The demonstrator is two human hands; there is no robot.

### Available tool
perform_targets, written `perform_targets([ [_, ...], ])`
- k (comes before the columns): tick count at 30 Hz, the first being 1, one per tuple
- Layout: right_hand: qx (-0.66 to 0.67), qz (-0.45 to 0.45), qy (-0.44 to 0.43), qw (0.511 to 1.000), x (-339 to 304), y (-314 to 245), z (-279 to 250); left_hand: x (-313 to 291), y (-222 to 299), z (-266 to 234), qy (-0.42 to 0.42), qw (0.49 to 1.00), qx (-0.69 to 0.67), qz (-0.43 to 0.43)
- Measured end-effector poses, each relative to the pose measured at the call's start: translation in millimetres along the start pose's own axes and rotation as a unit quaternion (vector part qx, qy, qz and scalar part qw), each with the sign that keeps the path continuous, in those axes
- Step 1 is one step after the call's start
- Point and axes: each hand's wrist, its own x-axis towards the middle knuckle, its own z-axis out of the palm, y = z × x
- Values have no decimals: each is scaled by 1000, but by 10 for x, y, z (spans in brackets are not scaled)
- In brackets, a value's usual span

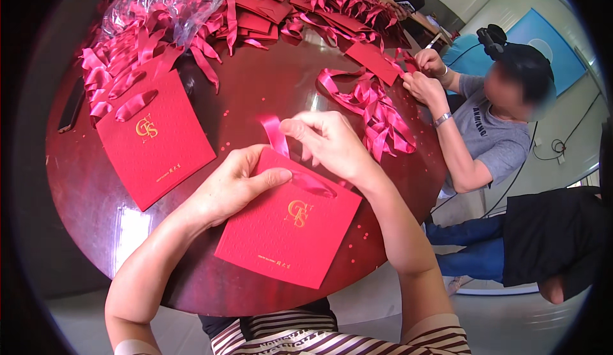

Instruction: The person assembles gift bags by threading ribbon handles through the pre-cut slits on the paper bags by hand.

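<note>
A flat red paper gift bag [287,234] with gold print lies tilted in front of me, over the near part of the table. My left hand [233,186] grips its upper left corner, thumb on the front face. Above the bag's top edge, my right hand [329,141] pinches a pink satin ribbon [274,136] whose loose end sticks up beside the thumb. Another stretch of this ribbon crosses the bag's front below the rim. To the left lies a second red gift bag [156,141] with its ribbon handle threaded, touched by neither hand.
Loose pink ribbons [377,109] lie right of centre on the round dark-red table [249,93]. Red bags [262,4] and a clear plastic bag [163,4] pile up at the back. At right a co-worker [495,112] handles a red bag; another person sits farther back. Small red dots are scattered about.
</note>
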Motion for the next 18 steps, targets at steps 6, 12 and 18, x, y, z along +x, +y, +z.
perform_targets([
  [6, 152, 23, -175, 972, 63, 228, -23, -8, 38, 43, -7, 1000, 13, 5],
  [12, 277, 8, -138, 951, 50, 216, 11, -10, -44, 60, -35, 997, 67, 1],
  [18, 375, 0, -104, 921, 17, 179, 7, -31, -53, 109, -32, 997, 61, -43],
])
